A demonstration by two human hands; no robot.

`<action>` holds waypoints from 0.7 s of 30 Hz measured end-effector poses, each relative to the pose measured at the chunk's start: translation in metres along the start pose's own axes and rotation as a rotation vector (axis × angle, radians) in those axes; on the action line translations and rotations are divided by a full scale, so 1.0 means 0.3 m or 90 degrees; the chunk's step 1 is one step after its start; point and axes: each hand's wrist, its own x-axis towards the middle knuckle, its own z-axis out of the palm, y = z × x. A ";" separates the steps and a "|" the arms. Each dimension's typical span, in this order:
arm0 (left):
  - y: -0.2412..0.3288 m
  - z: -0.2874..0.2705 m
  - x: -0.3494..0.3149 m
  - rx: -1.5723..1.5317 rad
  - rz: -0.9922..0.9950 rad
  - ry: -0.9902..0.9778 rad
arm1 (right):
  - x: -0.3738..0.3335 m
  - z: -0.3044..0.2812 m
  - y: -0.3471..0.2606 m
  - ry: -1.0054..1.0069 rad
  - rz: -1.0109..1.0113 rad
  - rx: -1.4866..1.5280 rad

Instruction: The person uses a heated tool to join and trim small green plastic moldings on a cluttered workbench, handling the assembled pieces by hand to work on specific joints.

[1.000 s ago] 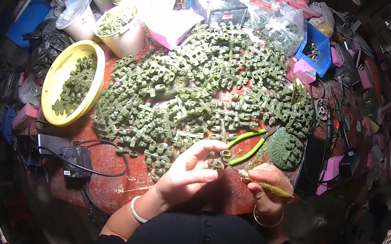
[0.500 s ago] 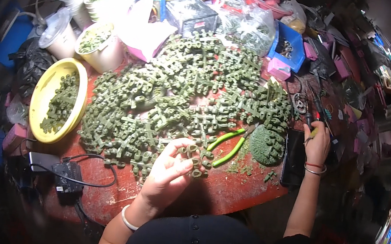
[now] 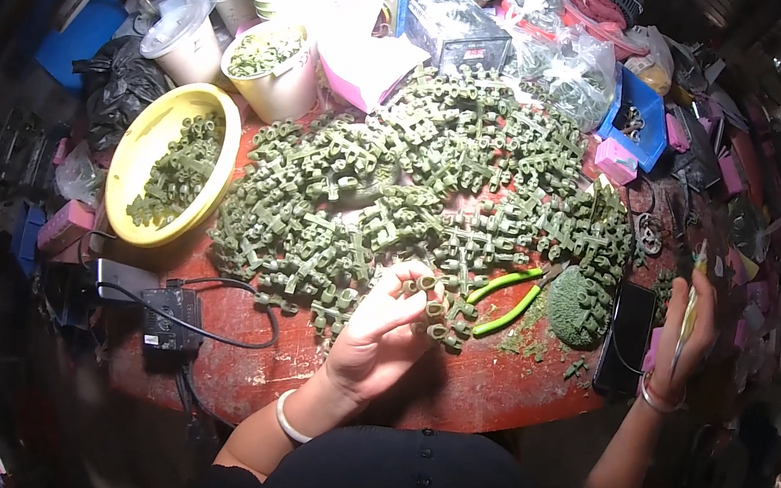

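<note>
My left hand (image 3: pixel 381 336), palm up over the table's near side, pinches a small green piece with ring-shaped cups (image 3: pixel 437 312) between thumb and fingers. At the right, past the table's dark slab, my right hand (image 3: pixel 691 340) is closed round a slim yellowish tool (image 3: pixel 690 307) with a pointed upper end; its exact kind is unclear. A large heap of similar green cupped pieces (image 3: pixel 362 230) spreads across the table beyond my left hand. Green-handled pliers (image 3: pixel 508 312) lie just right of that hand, beside a rough green mound (image 3: pixel 579 308).
A yellow basin (image 3: pixel 126 166) with more green pieces stands at the left. Behind it are white buckets (image 3: pixel 277 91). A black adapter (image 3: pixel 172 318) with cables lies near left. The dark flat slab (image 3: pixel 626 340) and a blue tray (image 3: pixel 639 120) are at the right of the red table (image 3: pixel 489 395).
The whole view has shifted, so the table appears farther right. My right hand has come away from the black-handled tool area and turned upright with the slim tool. My left hand keeps its piece.
</note>
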 end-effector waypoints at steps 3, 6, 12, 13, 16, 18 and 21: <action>-0.001 0.010 -0.001 0.005 0.000 0.012 | 0.003 -0.069 -0.253 -0.167 -0.187 0.034; -0.002 0.012 0.005 0.023 0.018 -0.002 | -0.028 -0.086 -0.307 -0.231 -0.286 0.040; 0.002 0.018 -0.007 0.008 -0.011 -0.026 | -0.040 -0.065 -0.331 -0.260 -0.325 0.039; 0.003 0.015 -0.006 0.007 -0.009 -0.026 | -0.040 -0.063 -0.333 -0.263 -0.327 0.037; 0.002 0.009 -0.002 0.009 -0.010 -0.072 | -0.044 -0.057 -0.332 -0.265 -0.339 0.047; 0.003 0.015 -0.006 0.021 -0.007 -0.050 | -0.045 -0.056 -0.335 -0.267 -0.337 0.046; 0.002 0.012 -0.004 0.027 -0.001 -0.058 | -0.047 -0.053 -0.340 -0.267 -0.329 0.050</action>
